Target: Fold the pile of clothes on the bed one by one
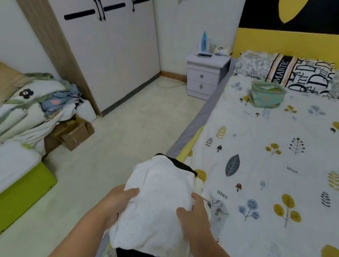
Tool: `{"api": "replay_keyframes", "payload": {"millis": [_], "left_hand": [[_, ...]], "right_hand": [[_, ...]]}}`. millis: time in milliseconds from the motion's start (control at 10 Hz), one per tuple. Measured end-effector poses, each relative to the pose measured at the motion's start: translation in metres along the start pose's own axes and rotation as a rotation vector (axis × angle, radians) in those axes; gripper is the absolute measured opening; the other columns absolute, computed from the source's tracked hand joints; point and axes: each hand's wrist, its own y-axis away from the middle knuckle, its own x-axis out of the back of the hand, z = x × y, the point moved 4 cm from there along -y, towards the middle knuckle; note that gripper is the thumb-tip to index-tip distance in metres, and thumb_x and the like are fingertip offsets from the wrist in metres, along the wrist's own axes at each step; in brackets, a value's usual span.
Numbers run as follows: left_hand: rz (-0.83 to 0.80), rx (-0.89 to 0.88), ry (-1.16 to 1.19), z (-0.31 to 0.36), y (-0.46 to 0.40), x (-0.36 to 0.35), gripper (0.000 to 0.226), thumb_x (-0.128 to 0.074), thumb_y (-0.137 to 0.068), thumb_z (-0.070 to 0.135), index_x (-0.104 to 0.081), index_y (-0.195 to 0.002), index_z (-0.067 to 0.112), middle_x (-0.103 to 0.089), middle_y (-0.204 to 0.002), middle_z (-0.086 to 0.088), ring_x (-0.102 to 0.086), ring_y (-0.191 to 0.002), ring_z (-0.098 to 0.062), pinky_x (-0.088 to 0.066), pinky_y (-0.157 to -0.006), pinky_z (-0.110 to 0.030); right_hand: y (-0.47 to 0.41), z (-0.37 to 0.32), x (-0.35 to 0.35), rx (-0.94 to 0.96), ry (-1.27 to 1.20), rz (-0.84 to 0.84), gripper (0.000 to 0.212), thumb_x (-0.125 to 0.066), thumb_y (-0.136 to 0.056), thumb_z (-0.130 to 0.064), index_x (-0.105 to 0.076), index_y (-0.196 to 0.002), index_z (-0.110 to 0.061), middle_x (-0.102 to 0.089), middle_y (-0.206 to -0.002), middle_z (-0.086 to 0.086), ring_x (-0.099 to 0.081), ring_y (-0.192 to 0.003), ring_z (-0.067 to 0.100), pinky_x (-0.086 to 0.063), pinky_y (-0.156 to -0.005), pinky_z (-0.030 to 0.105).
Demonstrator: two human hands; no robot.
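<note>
A folded white garment with black trim (156, 206) sits at the near left edge of the bed (273, 158), partly over the side. My left hand (117, 201) grips its left edge, thumb on top of the cloth. My right hand (192, 218) holds its right edge, fingers curled over the fabric. More pale cloth lies under the white garment, mostly hidden.
The bed has a leaf-print sheet. A small teal pouch (267, 95) and pillows (297, 75) lie near the yellow and black headboard. A nightstand (207, 75) stands past the bed corner, a wardrobe (113, 50) behind. At left, bedding is heaped on a green-edged surface above cardboard boxes (74, 133).
</note>
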Motion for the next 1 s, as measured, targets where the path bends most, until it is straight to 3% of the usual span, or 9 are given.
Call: {"api": "replay_keyframes", "payload": {"millis": [200,300,400,500,600,700,800,900,1000], "left_hand": [[0.122,-0.156,0.165,0.011,-0.010,0.002,0.021,-0.052,-0.094,0.013,-0.058,-0.113,0.019,-0.068,-0.102,-0.003,-0.066,-0.093,-0.024,-0.052,-0.078,-0.036],[0.227,-0.181,-0.053,0.013,-0.013,0.006,0.029,-0.052,-0.094,0.019,-0.052,-0.123,0.015,-0.063,-0.109,-0.003,-0.063,-0.085,-0.018,-0.050,-0.070,-0.030],[0.387,-0.091,-0.438,0.008,-0.017,0.008,0.061,-0.055,-0.092,0.025,-0.026,-0.143,0.009,-0.046,-0.131,-0.011,-0.058,-0.101,-0.027,-0.049,-0.079,-0.035],[0.562,-0.389,-0.689,0.017,-0.006,0.006,0.062,-0.052,-0.092,0.022,-0.022,-0.146,0.016,-0.025,-0.149,-0.010,-0.037,-0.130,-0.030,-0.037,-0.103,-0.042],[0.429,-0.706,-1.011,0.011,0.003,-0.009,0.055,-0.037,-0.092,0.037,-0.028,-0.146,0.026,-0.022,-0.154,-0.001,-0.029,-0.136,-0.023,-0.032,-0.106,-0.042],[0.125,-0.543,-1.247,-0.008,-0.005,-0.017,0.074,-0.007,-0.080,0.058,-0.021,-0.147,0.030,-0.005,-0.156,0.003,-0.017,-0.143,-0.021,-0.025,-0.111,-0.042],[0.069,-0.336,-1.362,-0.007,-0.004,-0.014,0.057,-0.023,-0.097,0.048,-0.013,-0.149,0.028,-0.002,-0.158,0.000,-0.008,-0.145,-0.018,-0.017,-0.114,-0.037],[0.206,-0.358,-1.472,0.020,0.013,-0.018,0.041,-0.034,-0.096,0.035,-0.038,-0.134,0.020,-0.037,-0.141,-0.005,-0.035,-0.128,-0.021,-0.033,-0.097,-0.033],[0.227,-0.463,-1.484,0.045,0.034,-0.029,0.036,-0.035,-0.096,0.035,-0.042,-0.128,0.022,-0.048,-0.125,0.001,-0.047,-0.114,-0.018,-0.037,-0.081,-0.029]], "right_hand": [[0.000,-0.016,0.003,0.144,0.067,0.033,0.054,-0.046,-0.087,0.004,-0.036,-0.131,-0.026,-0.044,-0.103,-0.021,-0.046,-0.084,-0.005,-0.040,-0.063,0.000],[-0.002,-0.009,-0.005,0.130,0.255,-0.025,0.058,-0.044,-0.088,-0.002,-0.028,-0.140,-0.024,-0.042,-0.130,-0.007,-0.047,-0.104,0.004,-0.040,-0.087,0.008],[-0.001,-0.004,-0.017,0.064,0.521,-0.107,0.066,-0.041,-0.092,-0.021,-0.007,-0.149,-0.022,-0.030,-0.139,0.008,-0.036,-0.121,0.021,-0.034,-0.099,0.031],[-0.001,-0.013,-0.016,0.179,0.599,0.014,0.069,-0.039,-0.092,-0.033,0.000,-0.149,-0.028,-0.004,-0.153,0.004,-0.009,-0.140,0.023,-0.021,-0.111,0.036],[0.001,-0.011,-0.022,0.306,0.767,-0.012,0.065,-0.033,-0.093,-0.043,-0.002,-0.149,-0.032,0.012,-0.156,-0.002,0.005,-0.144,0.018,-0.010,-0.115,0.035],[-0.003,0.002,-0.027,0.265,0.890,-0.158,0.060,-0.034,-0.096,-0.043,-0.011,-0.149,-0.030,0.008,-0.158,-0.001,0.005,-0.144,0.019,-0.012,-0.115,0.038],[-0.001,-0.003,-0.021,0.272,0.904,-0.197,0.058,-0.033,-0.097,-0.043,-0.014,-0.149,-0.028,0.005,-0.158,0.000,0.003,-0.145,0.019,-0.012,-0.115,0.037],[0.004,-0.014,-0.007,0.305,0.847,-0.164,0.053,-0.034,-0.098,-0.040,-0.021,-0.147,-0.026,-0.005,-0.157,-0.001,-0.006,-0.143,0.017,-0.015,-0.114,0.033],[0.013,-0.029,0.017,0.367,0.876,-0.101,0.044,-0.038,-0.098,-0.033,-0.034,-0.140,-0.022,-0.025,-0.148,0.000,-0.023,-0.136,0.019,-0.025,-0.110,0.030]]}}
